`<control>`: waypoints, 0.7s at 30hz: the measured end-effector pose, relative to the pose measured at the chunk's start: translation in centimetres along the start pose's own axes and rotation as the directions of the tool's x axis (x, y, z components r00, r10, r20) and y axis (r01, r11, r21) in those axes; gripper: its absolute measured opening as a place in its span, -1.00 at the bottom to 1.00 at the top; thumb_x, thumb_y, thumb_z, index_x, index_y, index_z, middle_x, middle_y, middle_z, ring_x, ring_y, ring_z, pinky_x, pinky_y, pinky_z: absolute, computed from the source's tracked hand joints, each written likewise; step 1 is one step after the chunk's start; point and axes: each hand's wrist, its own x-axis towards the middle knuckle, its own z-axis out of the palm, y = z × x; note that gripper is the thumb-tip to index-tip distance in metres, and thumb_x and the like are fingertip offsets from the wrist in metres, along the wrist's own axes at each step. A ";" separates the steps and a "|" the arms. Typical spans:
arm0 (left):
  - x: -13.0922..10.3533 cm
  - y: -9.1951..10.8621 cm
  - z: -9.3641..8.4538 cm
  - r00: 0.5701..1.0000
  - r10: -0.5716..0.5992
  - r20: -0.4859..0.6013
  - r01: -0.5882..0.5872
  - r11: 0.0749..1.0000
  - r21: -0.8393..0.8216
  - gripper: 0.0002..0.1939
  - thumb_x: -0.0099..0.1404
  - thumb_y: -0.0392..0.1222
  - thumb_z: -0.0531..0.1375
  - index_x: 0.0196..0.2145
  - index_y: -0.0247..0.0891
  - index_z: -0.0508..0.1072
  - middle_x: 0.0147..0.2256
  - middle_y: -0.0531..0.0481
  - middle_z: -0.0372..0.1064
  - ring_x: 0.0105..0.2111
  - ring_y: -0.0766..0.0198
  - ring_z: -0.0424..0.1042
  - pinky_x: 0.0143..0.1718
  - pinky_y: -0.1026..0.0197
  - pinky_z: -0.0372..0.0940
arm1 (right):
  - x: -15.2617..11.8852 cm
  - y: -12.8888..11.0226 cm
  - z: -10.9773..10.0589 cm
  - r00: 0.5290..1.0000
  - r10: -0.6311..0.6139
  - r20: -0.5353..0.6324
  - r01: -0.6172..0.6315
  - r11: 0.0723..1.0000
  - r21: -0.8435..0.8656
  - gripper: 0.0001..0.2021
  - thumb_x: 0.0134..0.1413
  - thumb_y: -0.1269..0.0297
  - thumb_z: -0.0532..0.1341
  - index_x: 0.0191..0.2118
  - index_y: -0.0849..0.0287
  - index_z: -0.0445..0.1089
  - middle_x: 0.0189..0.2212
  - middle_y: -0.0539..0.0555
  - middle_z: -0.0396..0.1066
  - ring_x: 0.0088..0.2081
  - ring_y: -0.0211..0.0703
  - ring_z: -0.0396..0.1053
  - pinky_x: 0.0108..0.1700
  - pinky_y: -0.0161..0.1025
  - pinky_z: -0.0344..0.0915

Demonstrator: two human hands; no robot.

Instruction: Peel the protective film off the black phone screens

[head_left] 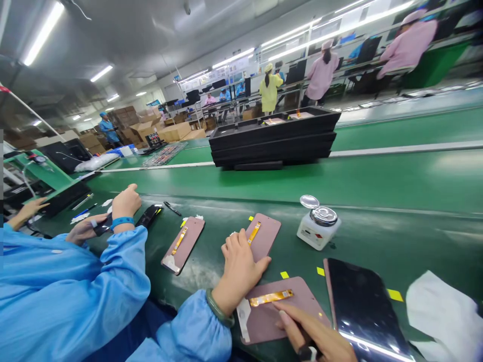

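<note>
My left hand, with a green bangle at the wrist, lies over the lower end of a pinkish-backed phone screen; its fingers bend round the left edge and its thumb lies by the right. Below it is another phone screen, back up, with an orange flex cable across it. The index finger of my right hand touches that cable, thumb close beneath. A small dark and white thing shows under this hand, partly cut off by the frame. A third phone screen lies back up to the left.
To the right lie a glossy black screen, face up, and a white cloth. A white pump bottle stands with its lid up. Black trays are stacked behind. A co-worker's blue sleeve is close on the left.
</note>
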 end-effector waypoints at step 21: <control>0.6 0.7 -0.8 0.990 -0.139 0.004 0.138 0.987 0.085 -0.28 0.00 0.18 0.31 -0.05 -0.45 0.32 -0.08 -0.24 0.15 -0.02 -0.09 0.13 -0.03 -0.06 0.07 | -0.8 -0.3 0.9 0.981 0.186 -0.059 -0.172 0.967 0.186 -0.77 0.19 0.42 0.13 -0.04 0.12 0.30 -0.29 -0.03 0.45 -0.36 -0.42 0.44 -0.23 -0.57 0.30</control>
